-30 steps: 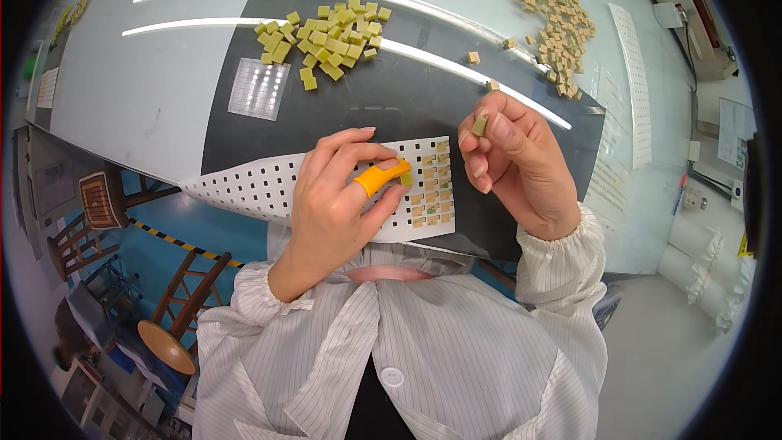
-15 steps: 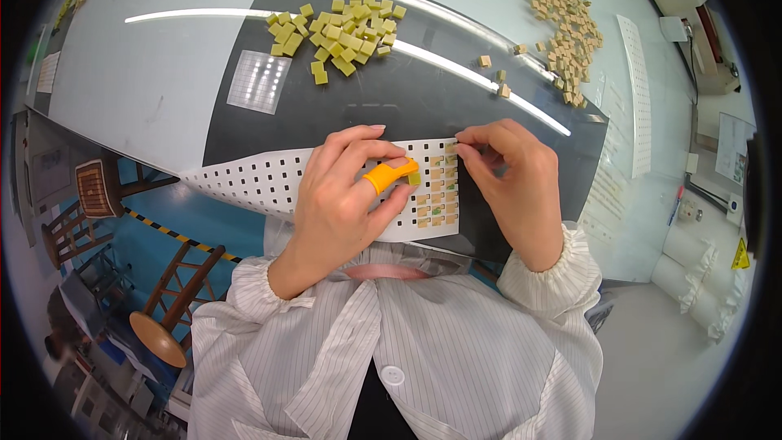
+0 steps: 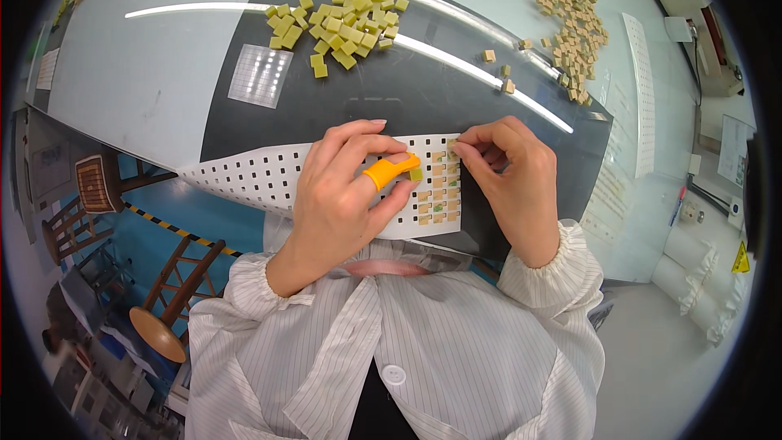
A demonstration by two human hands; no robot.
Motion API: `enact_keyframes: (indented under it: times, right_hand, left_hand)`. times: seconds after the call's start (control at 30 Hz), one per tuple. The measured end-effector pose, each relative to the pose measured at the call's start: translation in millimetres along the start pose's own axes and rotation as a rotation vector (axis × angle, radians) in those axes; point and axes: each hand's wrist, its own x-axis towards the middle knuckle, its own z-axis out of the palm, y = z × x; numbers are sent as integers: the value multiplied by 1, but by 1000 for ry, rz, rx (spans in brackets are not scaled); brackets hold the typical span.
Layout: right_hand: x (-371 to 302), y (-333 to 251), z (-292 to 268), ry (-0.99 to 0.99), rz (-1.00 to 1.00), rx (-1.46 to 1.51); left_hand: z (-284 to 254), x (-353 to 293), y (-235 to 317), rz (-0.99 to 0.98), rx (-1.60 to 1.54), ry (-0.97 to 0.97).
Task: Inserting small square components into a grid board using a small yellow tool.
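Over the perforated strip (image 3: pixel 265 175), a yellow-green block (image 3: pixel 416 174) was pinched by the left hand (image 3: pixel 332 191); at its far right corner, whether anything was gripped by the right hand (image 3: pixel 517 187) could not be told. Tan pieces (image 3: pixel 438 206) on it risked dislodgement by a bump.

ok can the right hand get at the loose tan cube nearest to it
Probably yes: nothing visible stands between the right hand, by the white sheet, and the tan cube.

right hand (image 3: pixel 515 175), holding up a green block a second ago, has lowered its fingers (image 3: pixel 472 155) to the white sheet (image 3: pixel 446 228), just right of frame center.
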Motion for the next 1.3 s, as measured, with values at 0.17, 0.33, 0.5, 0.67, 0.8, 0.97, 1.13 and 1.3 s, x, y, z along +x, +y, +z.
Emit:
enact_keyframes:
  times: [0.17, 0.33, 0.5, 0.67, 0.8, 0.97, 1.13, 1.3]
  right_hand:
    - [1, -1, -2, -27, 57, 79]
    - [-1, -6, -5, -62, -38, 159]
    - [1, -5, -14, -240, 49, 305]
    - [14, -10, -17, -503, 451, 697]
    - [17, -11, -11, -605, 535, 731]
    - [18, -10, -7, -624, 537, 716]
    - [18, -11, -7, -622, 546, 711]
    - [18, -10, -7, -617, 550, 713]
  left_hand:
    - [-1, 1, 0, 9, -8, 5]
    - [-1, 0, -1, 4, -24, 2]
    - [-3, 1, 0, 8, -19, -16]
    - [-2, 0, -1, 14, -33, -15]
    - [-1, 0, -3, 19, -34, -7]
    - [-1, 1, -3, 17, -31, -7]
    - [-1, 0, -3, 21, -24, -12]
    - [-2, 1, -1, 7, -18, -31]
